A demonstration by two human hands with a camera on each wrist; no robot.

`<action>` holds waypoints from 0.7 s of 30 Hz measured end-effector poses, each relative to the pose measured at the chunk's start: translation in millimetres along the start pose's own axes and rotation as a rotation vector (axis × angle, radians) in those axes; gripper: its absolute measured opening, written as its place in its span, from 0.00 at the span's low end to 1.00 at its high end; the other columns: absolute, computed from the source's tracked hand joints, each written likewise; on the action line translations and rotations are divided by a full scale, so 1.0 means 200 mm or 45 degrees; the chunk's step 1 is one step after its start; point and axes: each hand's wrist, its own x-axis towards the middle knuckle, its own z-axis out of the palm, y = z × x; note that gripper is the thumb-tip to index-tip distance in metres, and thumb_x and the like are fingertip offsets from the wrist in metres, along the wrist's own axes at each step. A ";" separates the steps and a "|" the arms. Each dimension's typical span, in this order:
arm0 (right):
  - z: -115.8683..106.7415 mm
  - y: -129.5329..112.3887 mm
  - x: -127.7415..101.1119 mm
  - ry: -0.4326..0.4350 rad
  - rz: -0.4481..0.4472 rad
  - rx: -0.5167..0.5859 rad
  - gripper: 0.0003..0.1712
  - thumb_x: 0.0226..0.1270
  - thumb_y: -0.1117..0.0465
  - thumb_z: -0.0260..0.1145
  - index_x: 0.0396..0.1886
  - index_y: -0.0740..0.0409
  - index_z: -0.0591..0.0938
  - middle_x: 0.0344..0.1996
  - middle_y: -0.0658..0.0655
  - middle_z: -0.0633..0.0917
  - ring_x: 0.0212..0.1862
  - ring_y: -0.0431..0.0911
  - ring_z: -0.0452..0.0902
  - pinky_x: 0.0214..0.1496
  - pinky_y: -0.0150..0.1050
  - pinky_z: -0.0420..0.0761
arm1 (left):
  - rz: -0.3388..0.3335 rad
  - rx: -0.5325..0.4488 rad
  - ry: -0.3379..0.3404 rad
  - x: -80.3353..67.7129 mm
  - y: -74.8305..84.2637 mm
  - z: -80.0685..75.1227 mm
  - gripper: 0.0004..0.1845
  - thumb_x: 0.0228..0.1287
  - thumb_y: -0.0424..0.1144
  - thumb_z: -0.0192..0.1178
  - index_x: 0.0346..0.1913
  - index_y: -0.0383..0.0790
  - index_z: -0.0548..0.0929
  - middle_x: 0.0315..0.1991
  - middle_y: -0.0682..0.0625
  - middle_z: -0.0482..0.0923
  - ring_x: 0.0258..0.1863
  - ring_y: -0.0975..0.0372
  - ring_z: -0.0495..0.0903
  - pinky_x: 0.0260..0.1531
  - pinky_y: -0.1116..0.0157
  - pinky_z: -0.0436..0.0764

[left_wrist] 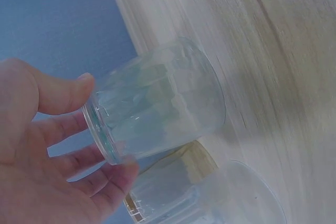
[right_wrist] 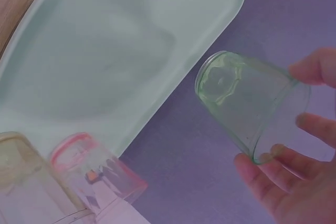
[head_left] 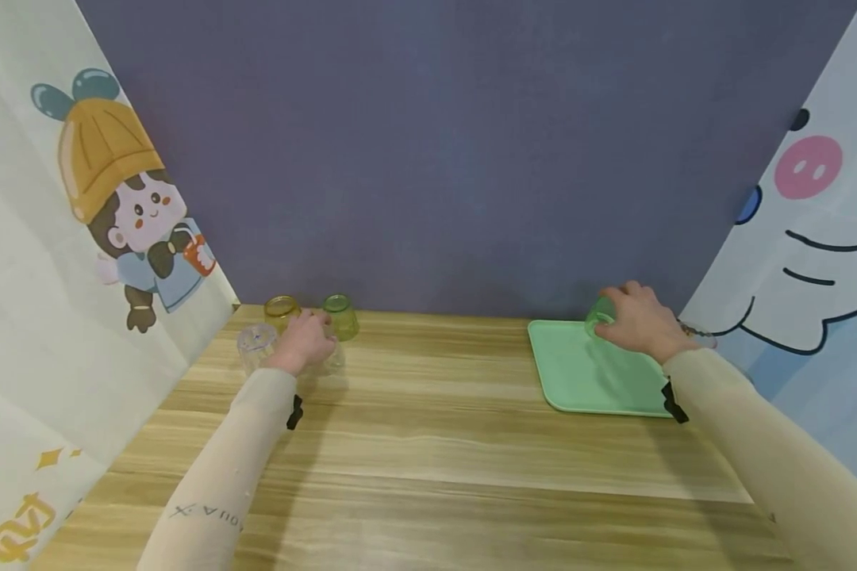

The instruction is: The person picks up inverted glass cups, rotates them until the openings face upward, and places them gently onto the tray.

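Spotter: Where's the green glass (right_wrist: 247,103)?

Me: By the tray's far edge, base towards the tray. My right hand (head_left: 639,321) grasps it, thumb opposite fingertips at the wide rim. I'd say that grip leaves the base free for setting down upright; I can't tell whether it touches anything.

Spotter: And the other side?

Me: My left hand (head_left: 303,341) pinches a clear glass (left_wrist: 163,103) at its narrow, thick base. It's mouth down, so the base is simply the handiest part from above, I judge. Lifted or standing? I can't tell.

Spotter: Neighbours?

Me: 3 on the left — a yellow-green glass (head_left: 341,319) behind it, plus an amber glass (head_left: 282,313) and a 2nd clear glass (head_left: 255,347) to its left. Bunched like that, they suit my left arm's reach.

Spotter: On the right?

Me: The pale green tray (head_left: 578,381), flat on the wooden table (head_left: 428,452). My right wrist view adds 2 more, a pink-rimmed glass (right_wrist: 100,169) and a yellowish glass (right_wrist: 31,182) — probably on the tray, though my hand blocks the head view.
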 end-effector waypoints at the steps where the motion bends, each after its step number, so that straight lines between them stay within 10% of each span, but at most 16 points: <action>1: 0.00 0.00 0.00 0.003 0.004 -0.003 0.41 0.69 0.49 0.63 0.74 0.67 0.65 0.64 0.78 0.62 0.64 0.76 0.57 0.40 0.70 0.75 | 0.001 -0.003 0.001 0.00 0.00 0.00 0.29 0.72 0.39 0.50 0.73 0.30 0.68 0.72 0.27 0.57 0.71 0.30 0.53 0.67 0.32 0.60; 21: 0.03 0.13 0.00 -0.009 0.064 0.015 0.43 0.68 0.50 0.63 0.74 0.71 0.62 0.66 0.82 0.59 0.65 0.78 0.53 0.49 0.76 0.68 | 0.008 -0.020 -0.051 -0.02 0.00 -0.02 0.28 0.76 0.40 0.51 0.74 0.32 0.66 0.74 0.27 0.54 0.72 0.30 0.50 0.65 0.31 0.62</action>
